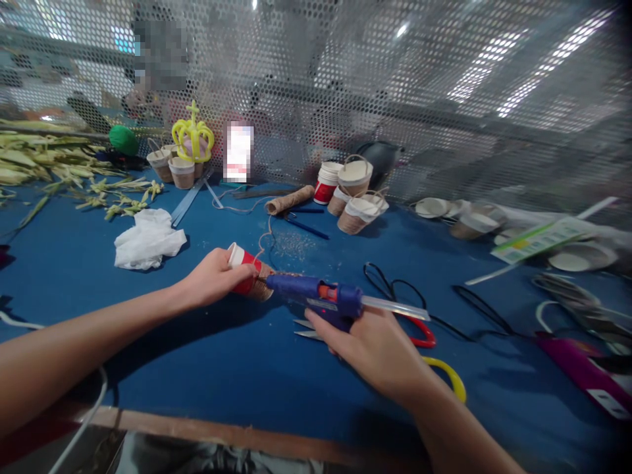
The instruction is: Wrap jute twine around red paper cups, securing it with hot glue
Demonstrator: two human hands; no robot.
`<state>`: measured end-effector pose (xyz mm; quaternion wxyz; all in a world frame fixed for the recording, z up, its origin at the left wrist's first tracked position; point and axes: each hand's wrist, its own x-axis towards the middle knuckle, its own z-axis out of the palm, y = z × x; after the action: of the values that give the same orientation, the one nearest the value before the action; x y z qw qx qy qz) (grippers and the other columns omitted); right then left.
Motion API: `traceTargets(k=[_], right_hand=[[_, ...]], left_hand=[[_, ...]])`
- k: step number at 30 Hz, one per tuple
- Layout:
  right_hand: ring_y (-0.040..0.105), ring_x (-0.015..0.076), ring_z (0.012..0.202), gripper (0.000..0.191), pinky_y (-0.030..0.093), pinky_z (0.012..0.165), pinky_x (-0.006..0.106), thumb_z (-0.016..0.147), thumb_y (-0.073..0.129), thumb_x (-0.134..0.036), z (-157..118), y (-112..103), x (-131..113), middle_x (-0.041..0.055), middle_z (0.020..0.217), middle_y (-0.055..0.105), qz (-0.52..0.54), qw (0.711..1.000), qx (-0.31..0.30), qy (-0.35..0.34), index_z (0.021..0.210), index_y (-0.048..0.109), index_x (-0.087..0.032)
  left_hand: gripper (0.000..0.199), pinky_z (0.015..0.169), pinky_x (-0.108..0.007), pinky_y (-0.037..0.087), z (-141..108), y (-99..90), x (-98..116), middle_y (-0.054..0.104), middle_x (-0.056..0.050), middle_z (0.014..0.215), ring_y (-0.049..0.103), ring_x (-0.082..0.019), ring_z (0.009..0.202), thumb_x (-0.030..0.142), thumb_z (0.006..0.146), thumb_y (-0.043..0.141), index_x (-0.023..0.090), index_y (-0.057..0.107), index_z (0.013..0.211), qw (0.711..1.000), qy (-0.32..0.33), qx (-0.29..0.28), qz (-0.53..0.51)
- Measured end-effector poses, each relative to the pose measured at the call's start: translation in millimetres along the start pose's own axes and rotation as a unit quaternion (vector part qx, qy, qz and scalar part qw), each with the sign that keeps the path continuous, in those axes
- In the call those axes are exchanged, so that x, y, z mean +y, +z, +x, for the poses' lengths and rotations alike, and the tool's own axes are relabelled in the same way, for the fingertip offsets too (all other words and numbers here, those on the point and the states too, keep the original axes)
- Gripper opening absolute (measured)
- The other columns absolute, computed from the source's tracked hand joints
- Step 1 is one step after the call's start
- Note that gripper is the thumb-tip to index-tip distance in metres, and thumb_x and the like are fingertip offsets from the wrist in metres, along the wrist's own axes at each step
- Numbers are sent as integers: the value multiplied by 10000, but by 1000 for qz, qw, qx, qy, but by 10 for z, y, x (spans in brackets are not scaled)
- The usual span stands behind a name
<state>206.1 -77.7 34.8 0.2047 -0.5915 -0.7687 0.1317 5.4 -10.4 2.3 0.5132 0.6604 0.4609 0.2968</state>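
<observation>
My left hand grips a red and white paper cup, tilted on its side, its lower end wrapped in brown twine. A strand of twine runs from the cup back to a twine roll. My right hand is closed round a blue glue gun with a clear glue stick out of its back. The gun's nozzle points left and is at the twine-wrapped part of the cup; whether it touches is hard to tell. Scissors with red and yellow handles lie partly under my right hand.
Twine-wrapped cups and stacked red cups stand at the back. White cloth lies left, near dried husks and a yellow crown. Black cable crosses the right side. A perforated metal screen rises behind the blue table.
</observation>
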Motion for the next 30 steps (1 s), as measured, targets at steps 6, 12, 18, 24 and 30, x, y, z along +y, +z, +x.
traceTargets(k=[6, 12, 18, 24, 30], right_hand=[[578, 183, 618, 124, 405, 499, 254, 722, 493, -275, 4, 14, 32, 20, 554, 589, 1, 1000, 4, -17, 647, 568, -210], [557, 169, 560, 152, 397, 502, 263, 742, 477, -269, -26, 9, 12, 8, 558, 573, 7, 999, 8, -31, 606, 510, -211], [557, 144, 557, 72, 420, 512, 244, 744, 478, -209, -38, 44, 65, 16, 662, 616, 31, 999, -5, -40, 717, 545, -206], [566, 154, 574, 94, 429, 521, 258, 750, 460, -205, -38, 31, 61, 24, 675, 622, 29, 999, -18, -40, 728, 552, -204], [540, 153, 537, 135, 435, 507, 263, 730, 465, -224, 9, -62, -13, 33, 618, 615, 23, 999, -4, -44, 708, 598, -222]], left_hand=[[283, 593, -243, 477, 1, 9, -2, 687, -73, 756, 613, -173, 679, 274, 695, 498, 83, 669, 817, 999, -8, -9, -33], [283, 622, -262, 485, -4, 12, -2, 686, -80, 788, 620, -185, 706, 247, 697, 489, 83, 665, 846, 998, -12, -19, -58], [274, 546, -233, 460, -7, 15, -5, 670, -56, 681, 596, -167, 628, 279, 700, 499, 91, 673, 796, 1000, -7, 6, -22], [258, 544, -226, 455, 2, 26, -17, 666, -52, 673, 595, -162, 620, 274, 698, 493, 98, 668, 769, 999, -2, -9, -45], [279, 507, -215, 426, -13, 19, -40, 658, -53, 655, 577, -156, 605, 312, 713, 489, 99, 664, 758, 1000, 18, 0, -12]])
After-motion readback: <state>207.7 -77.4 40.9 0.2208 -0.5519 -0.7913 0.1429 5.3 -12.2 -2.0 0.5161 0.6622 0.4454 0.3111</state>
